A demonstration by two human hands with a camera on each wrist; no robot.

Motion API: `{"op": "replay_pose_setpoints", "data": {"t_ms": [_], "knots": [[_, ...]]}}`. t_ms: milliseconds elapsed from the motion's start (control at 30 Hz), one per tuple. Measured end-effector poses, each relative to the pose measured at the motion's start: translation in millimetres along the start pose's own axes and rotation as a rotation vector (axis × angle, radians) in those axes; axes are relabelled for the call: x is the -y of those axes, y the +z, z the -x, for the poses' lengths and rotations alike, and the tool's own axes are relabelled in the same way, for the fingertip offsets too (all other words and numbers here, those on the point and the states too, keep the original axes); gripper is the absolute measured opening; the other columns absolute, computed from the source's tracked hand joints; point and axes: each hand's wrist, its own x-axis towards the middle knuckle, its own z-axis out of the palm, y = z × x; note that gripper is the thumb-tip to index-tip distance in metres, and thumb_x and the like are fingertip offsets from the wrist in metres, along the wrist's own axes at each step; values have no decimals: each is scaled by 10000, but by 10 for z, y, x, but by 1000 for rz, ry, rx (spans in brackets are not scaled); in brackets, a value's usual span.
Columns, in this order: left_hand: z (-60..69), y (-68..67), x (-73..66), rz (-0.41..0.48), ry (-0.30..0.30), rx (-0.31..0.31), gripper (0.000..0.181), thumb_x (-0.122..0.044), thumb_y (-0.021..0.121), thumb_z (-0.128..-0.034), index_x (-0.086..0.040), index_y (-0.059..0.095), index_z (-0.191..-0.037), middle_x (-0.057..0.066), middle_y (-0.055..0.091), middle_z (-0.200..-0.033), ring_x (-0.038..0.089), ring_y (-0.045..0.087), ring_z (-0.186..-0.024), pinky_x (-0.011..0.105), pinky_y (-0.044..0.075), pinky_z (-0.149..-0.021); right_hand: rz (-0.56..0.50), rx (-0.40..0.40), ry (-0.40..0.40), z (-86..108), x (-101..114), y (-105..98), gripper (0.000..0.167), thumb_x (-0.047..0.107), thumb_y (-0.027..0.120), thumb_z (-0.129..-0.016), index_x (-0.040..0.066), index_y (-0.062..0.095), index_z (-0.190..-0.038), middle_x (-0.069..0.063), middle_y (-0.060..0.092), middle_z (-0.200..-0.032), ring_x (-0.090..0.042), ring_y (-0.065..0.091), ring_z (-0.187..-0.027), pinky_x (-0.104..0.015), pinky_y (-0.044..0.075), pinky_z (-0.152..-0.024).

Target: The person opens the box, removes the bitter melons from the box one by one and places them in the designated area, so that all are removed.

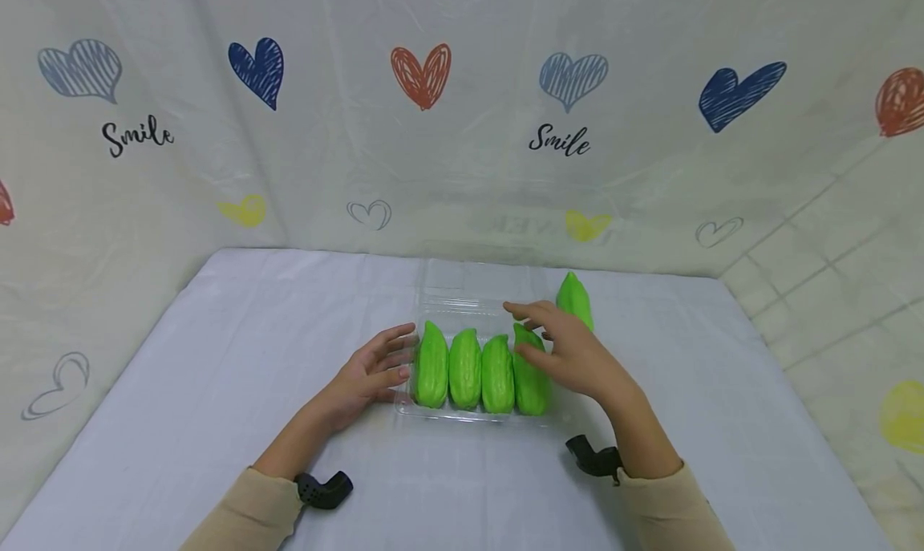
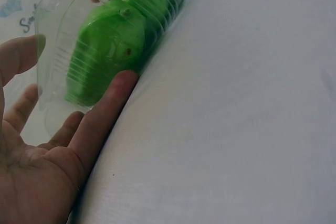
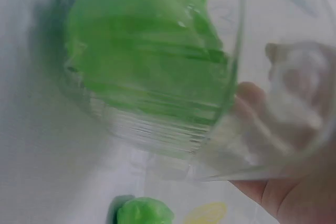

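Observation:
A clear plastic clamshell box (image 1: pixel 472 417) lies on the table with its lid (image 1: pixel 480 278) folded back. Several long, ribbed green fruits (image 1: pixel 465 370) with pointed tips stand side by side in its base; their exact kind is unclear. At the box's left side is my left hand (image 1: pixel 368 378), fingers fairly straight, one fingertip (image 2: pixel 124 80) at the lower wall in the left wrist view. My right hand (image 1: pixel 570 349) hovers above the right end, fingers spread and holding nothing, partly covering the rightmost fruit (image 1: pixel 532 386). Through the plastic, the right wrist view shows that fruit large and blurred.
Another green fruit (image 1: pixel 575 298) lies outside the box, behind my right hand. A white cloth (image 1: pixel 253 334) covers the table. Behind it hangs a pale curtain (image 1: pixel 484 150) printed with hearts and "Smile". Black wrist cameras (image 1: pixel 325 491) sit at both cuffs.

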Motion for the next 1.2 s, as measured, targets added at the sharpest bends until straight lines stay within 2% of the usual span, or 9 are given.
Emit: {"op": "replay_pose_setpoints", "data": {"t_ms": [200,333,533,800,967,1200], "knots": [[-1,4,5,-2,-1,-2,663,-90,573,-998,-213,268,-1574,115,287,-1603,371,336,-1449,488,550,-915,-45,6,-21,4,0,-33,570,82,667,-932,217,503,-1461,12,557,-1405,-281,598,-1190,-485,543,-925],[-8,-1,15,-1,0,-2,663,-91,575,-998,-207,267,-1574,116,286,-1605,375,337,-1448,490,549,-917,-33,16,-35,13,-3,-58,594,44,673,-911,178,498,-1463,-25,538,-1433,-314,571,-1250,-460,545,-935],[-3,-5,19,0,-1,0,658,-81,567,-999,-209,271,-1572,112,290,-1604,373,335,-1450,492,549,-916,-37,37,-63,30,-8,-65,621,-9,689,-875,113,502,-1455,-70,540,-1441,-330,608,-1193,-474,548,-905],[5,5,-5,3,-3,2,662,-96,577,-997,-213,271,-1572,100,295,-1604,368,337,-1448,499,546,-919,12,92,4,28,33,-56,681,58,782,-810,140,536,-1440,-49,532,-1428,-282,546,-1253,-462,522,-943],[8,8,-12,-1,-4,0,659,-101,579,-998,-213,274,-1571,99,294,-1605,360,330,-1454,496,546,-919,54,124,4,42,47,-39,646,85,802,-790,156,584,-1394,-20,584,-1389,-235,550,-1249,-470,517,-918],[4,11,-17,-2,-3,0,654,-91,571,-999,-214,276,-1570,101,298,-1601,357,332,-1454,493,547,-918,-3,81,-10,45,51,-58,636,56,790,-801,190,588,-1389,6,573,-1376,-209,552,-1243,-451,554,-899]]}}
